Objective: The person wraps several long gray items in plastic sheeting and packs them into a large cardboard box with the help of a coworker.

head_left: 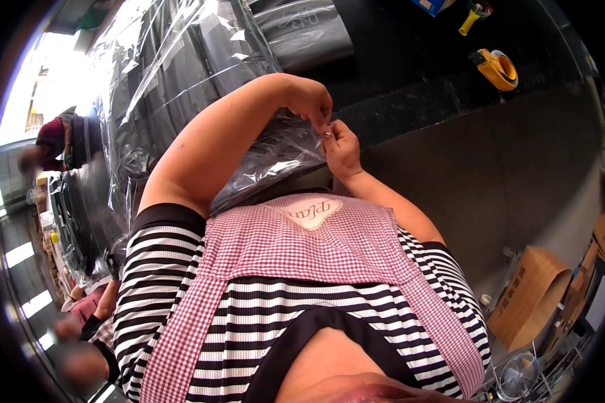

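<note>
Right in front of my body, both of my hands meet at the corner of a sheet of clear plastic film [284,149]. My left hand [308,101] bends over from above, its fingertips pinched on the film's edge. Just below it, my right hand [343,150] is closed too, thumb and fingers pressed together at the same corner. Exactly what lies between the fingertips is partly hidden. The film spreads over dark goods to the left, where a large plastic-wrapped dark pile [195,60] lies. A flat dark packed bag [306,33] rests beyond my left hand.
On the black tabletop [410,74] sit a yellow tape dispenser [496,69], a yellow-handled tool [469,22] and a blue box [433,5]. A brown paper bag [528,295] and a fan [519,376] stand lower right. Other people [54,141] work at the left.
</note>
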{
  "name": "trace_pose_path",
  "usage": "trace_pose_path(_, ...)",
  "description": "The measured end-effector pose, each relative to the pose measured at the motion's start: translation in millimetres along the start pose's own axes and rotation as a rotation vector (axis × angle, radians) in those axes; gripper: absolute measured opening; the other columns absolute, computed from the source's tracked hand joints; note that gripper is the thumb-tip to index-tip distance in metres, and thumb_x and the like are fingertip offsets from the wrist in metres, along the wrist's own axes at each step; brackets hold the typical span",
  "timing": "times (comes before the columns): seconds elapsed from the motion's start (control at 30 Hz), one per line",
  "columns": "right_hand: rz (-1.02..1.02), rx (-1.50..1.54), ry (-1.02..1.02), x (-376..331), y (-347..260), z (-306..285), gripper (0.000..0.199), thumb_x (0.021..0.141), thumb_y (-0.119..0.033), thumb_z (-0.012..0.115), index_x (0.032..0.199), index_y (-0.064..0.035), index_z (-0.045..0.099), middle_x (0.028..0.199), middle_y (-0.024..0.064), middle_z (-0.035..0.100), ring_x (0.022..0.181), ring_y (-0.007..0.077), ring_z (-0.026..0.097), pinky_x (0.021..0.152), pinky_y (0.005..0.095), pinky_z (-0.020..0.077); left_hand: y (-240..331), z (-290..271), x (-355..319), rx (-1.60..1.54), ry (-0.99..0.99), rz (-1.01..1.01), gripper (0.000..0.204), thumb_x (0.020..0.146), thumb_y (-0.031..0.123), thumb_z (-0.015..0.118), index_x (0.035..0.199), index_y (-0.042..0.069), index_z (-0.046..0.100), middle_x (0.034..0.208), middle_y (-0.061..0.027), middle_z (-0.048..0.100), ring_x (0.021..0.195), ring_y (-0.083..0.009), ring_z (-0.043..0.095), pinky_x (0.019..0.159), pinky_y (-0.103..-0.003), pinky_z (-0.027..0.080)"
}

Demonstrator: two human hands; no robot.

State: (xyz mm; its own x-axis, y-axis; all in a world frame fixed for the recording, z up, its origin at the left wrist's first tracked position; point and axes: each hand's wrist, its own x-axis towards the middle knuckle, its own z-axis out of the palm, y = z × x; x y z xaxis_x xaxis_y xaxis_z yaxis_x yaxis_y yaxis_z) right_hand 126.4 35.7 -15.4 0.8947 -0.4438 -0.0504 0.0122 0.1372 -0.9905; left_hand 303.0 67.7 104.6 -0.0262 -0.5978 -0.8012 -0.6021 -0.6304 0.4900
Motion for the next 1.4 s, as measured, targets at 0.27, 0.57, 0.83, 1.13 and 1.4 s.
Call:
trace_pose_path(0.27,-0.066,-0.007,-0.053,2,9,5,0.015,0.097,-0.017,0.055,0.087,-0.0057,0.057,0.065,-0.0028,0.053,0.054,0.0039,0.046,0.049,0.0204,0.0364,-16,14,-19,0.104,0.151,0.304,0.014,0.082,0.019,0.068,0.09,0.008,0.066,0.078,0.0003,0.062,0.066,-0.0105,0.05,0.059,-0.027,0.042)
trace_pose_path(0.57,-0.023,0.069,-0.006,-1,20,3,0.009,0.097,-0.008,0.052,0.09,-0.006,0.058,0.078,-0.0007,0.059,0.057,0.0016,0.045,0.049,0.0186,0.0349,-159,47,-300,-0.893,1.125,0.347,0.019,0.099,0.024,0.049,0.094,0.008,0.059,0.086,-0.0014,0.064,0.063,-0.0042,0.051,0.057,-0.018,0.041)
trace_pose_path(0.83,-0.026,-0.126,0.045,-1,26,5,0.017,0.099,-0.017,0.051,0.087,-0.0064,0.055,0.071,-0.0033,0.052,0.054,0.0023,0.042,0.048,0.0183,0.0324,-298,235,-750,0.06,2.084,-0.918,0.023,0.099,0.019,0.047,0.11,0.0,0.056,0.111,-0.0119,0.065,0.095,-0.0209,0.063,0.081,-0.031,0.05)
trace_pose_path(1.13,-0.049,-0.169,0.069,-4,16,10,0.023,0.1,-0.023,0.049,0.083,-0.0087,0.054,0.059,-0.0058,0.043,0.052,0.0024,0.037,0.047,0.0181,0.027,-320,308,-626,0.873,1.367,-0.942,0.042,0.084,0.046,0.064,0.078,0.005,0.056,0.132,-0.0152,0.05,0.128,-0.0392,0.039,0.106,-0.045,0.033)
trace_pose_path(1.4,-0.121,-0.214,0.112,-5,21,10,0.022,0.1,-0.024,0.051,0.084,-0.0084,0.055,0.058,-0.0053,0.044,0.05,0.0028,0.037,0.046,0.0183,0.0272,-420,371,-641,0.649,1.514,-1.591,0.06,0.081,0.046,0.068,0.122,0.014,0.04,0.11,-0.0154,0.059,0.103,-0.0384,0.057,0.082,-0.049,0.047)
